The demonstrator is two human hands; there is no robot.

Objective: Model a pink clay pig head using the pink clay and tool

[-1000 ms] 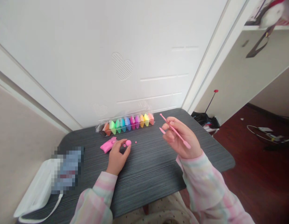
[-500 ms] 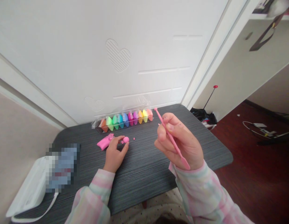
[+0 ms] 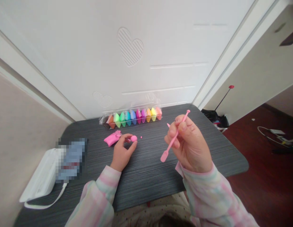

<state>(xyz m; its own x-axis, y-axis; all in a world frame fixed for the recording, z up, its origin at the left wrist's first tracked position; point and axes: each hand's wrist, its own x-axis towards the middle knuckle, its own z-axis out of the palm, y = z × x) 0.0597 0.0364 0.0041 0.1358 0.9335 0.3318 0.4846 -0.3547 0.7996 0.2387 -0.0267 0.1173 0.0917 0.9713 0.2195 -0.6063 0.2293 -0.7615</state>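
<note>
Between the thumb and forefinger of my left hand (image 3: 122, 153) rests a pink ball of clay (image 3: 134, 138) on the dark table. Just right of it lies a tiny pink bit of clay (image 3: 141, 137). A pink packet of clay (image 3: 112, 138) sits behind and left of that hand. Raised over the table, my right hand (image 3: 190, 143) is closed on a pink clay modelling tool (image 3: 172, 142), its flat paddle end pointing down left and its knobbed end up right. Another pink pointed tip (image 3: 168, 125) sticks out behind the fingers; the rest of it is hidden.
Along the back of the dark table (image 3: 146, 176), a clear plastic tray (image 3: 104, 121) holds several coloured clay packets. A white box-shaped device (image 3: 39, 176) with a white cable (image 3: 45, 206) and a blurred blue item (image 3: 72, 159) lie at left. A white panel (image 3: 170, 44) stands behind.
In my right hand the modelling tool has turned, so its paddle end now points down left instead of down right. My left hand stays at the clay ball. The view has shifted slightly.
</note>
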